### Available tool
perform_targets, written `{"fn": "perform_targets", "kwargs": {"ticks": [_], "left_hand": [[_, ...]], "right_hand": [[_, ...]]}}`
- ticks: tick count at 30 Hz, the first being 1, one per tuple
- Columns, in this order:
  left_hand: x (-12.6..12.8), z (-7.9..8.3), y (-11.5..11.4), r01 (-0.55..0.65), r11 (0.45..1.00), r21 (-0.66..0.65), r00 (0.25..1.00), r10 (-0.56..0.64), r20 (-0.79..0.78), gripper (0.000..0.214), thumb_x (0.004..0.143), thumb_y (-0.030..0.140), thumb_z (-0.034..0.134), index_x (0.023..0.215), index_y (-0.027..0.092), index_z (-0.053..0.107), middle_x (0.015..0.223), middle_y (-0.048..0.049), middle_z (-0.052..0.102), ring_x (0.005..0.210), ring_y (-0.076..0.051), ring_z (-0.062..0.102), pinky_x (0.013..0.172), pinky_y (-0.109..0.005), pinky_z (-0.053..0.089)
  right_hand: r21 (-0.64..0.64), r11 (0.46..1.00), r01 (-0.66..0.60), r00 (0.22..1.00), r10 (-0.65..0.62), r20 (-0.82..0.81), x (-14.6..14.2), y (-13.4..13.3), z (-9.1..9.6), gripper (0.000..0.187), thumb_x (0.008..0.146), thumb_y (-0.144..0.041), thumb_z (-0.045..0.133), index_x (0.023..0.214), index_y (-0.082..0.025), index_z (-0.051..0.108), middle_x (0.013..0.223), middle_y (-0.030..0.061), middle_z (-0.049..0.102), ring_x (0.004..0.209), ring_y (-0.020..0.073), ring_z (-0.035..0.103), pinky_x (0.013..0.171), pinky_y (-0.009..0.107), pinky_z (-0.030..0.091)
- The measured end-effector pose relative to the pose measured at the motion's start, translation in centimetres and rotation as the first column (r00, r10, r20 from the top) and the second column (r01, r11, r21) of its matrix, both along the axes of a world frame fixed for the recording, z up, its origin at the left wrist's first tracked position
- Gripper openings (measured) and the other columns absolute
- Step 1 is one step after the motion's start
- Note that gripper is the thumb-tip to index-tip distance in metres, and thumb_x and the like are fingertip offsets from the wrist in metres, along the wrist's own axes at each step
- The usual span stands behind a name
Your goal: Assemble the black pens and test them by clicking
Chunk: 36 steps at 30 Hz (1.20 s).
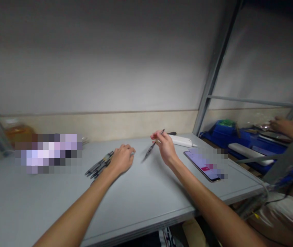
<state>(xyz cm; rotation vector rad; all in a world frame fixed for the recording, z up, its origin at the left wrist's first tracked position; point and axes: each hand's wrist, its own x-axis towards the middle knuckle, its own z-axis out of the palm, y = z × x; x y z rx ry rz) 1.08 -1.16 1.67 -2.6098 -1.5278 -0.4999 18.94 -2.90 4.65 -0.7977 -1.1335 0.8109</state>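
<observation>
My right hand [165, 145] is raised a little above the grey table [141, 192], its fingers pinched on a dark pen [152, 146] that slants down to the left. My left hand [122, 158] rests on the table with fingers curled, closed on a bundle of several dark pens [98, 166] that sticks out to its left. The two hands are a short gap apart near the table's middle.
A phone [202, 165] lies face up right of my right hand. A white tube [181, 140] lies behind it near the wall. A metal post [214, 68] stands at the table's right back corner. Beyond it another person's hand [285, 126] works over blue bins [228, 135].
</observation>
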Motion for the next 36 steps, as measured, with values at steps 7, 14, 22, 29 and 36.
{"fn": "perform_targets", "kwargs": {"ticks": [7, 14, 22, 29, 36], "left_hand": [[0.2, -0.1, -0.3, 0.042, 0.999, -0.017, 0.999, -0.043, -0.031, 0.023, 0.083, 0.023, 0.043, 0.093, 0.021, 0.064, 0.099, -0.0082, 0.062, 0.101, -0.024, 0.05, 0.084, -0.037, 0.04], [0.1, 0.0, -0.2, 0.038, 0.998, -0.05, 0.998, -0.04, -0.047, 0.022, 0.082, 0.022, 0.043, 0.088, 0.02, 0.064, 0.096, -0.008, 0.063, 0.097, -0.023, 0.053, 0.082, -0.036, 0.04], [0.1, -0.1, -0.1, 0.038, 0.998, -0.053, 0.998, -0.041, -0.056, 0.023, 0.084, 0.025, 0.041, 0.086, 0.02, 0.064, 0.094, -0.009, 0.064, 0.094, -0.023, 0.054, 0.081, -0.036, 0.04], [0.0, 0.1, -0.3, 0.036, 0.997, -0.073, 0.997, -0.041, -0.069, 0.022, 0.082, 0.02, 0.042, 0.084, 0.02, 0.064, 0.094, -0.0086, 0.064, 0.093, -0.022, 0.054, 0.08, -0.035, 0.04], [0.1, 0.1, -0.4, 0.03, 0.998, -0.058, 0.997, -0.034, -0.073, 0.023, 0.083, 0.02, 0.041, 0.085, 0.02, 0.064, 0.094, -0.0099, 0.063, 0.096, -0.024, 0.053, 0.08, -0.036, 0.04]], "right_hand": [[-0.239, 0.841, -0.486, 0.803, 0.322, -0.501, 1.0, 1.1, 2.3, 0.04, 0.081, -0.048, 0.031, 0.052, -0.021, 0.026, 0.038, -0.0101, 0.014, 0.032, 0.0062, 0.007, 0.031, 0.017, 0.01], [-0.312, 0.804, -0.506, 0.808, 0.315, -0.497, 1.2, 0.7, 3.2, 0.038, 0.079, -0.043, 0.028, 0.047, -0.022, 0.021, 0.037, -0.0101, 0.01, 0.035, 0.006, 0.001, 0.03, 0.017, 0.005], [-0.324, 0.796, -0.511, 0.811, 0.321, -0.489, 1.0, 0.6, 3.3, 0.042, 0.081, -0.045, 0.029, 0.047, -0.022, 0.02, 0.037, -0.0102, 0.008, 0.035, 0.0058, 0.001, 0.029, 0.016, 0.006], [-0.329, 0.794, -0.512, 0.817, 0.331, -0.472, 1.0, 0.5, 3.7, 0.039, 0.081, -0.039, 0.028, 0.046, -0.021, 0.022, 0.037, -0.0098, 0.007, 0.035, 0.0061, 0.001, 0.029, 0.016, 0.006], [-0.311, 0.807, -0.502, 0.822, 0.333, -0.462, 0.9, 0.5, 3.6, 0.039, 0.08, -0.042, 0.028, 0.047, -0.022, 0.022, 0.038, -0.0101, 0.008, 0.035, 0.0058, 0.001, 0.029, 0.016, 0.006]]}}
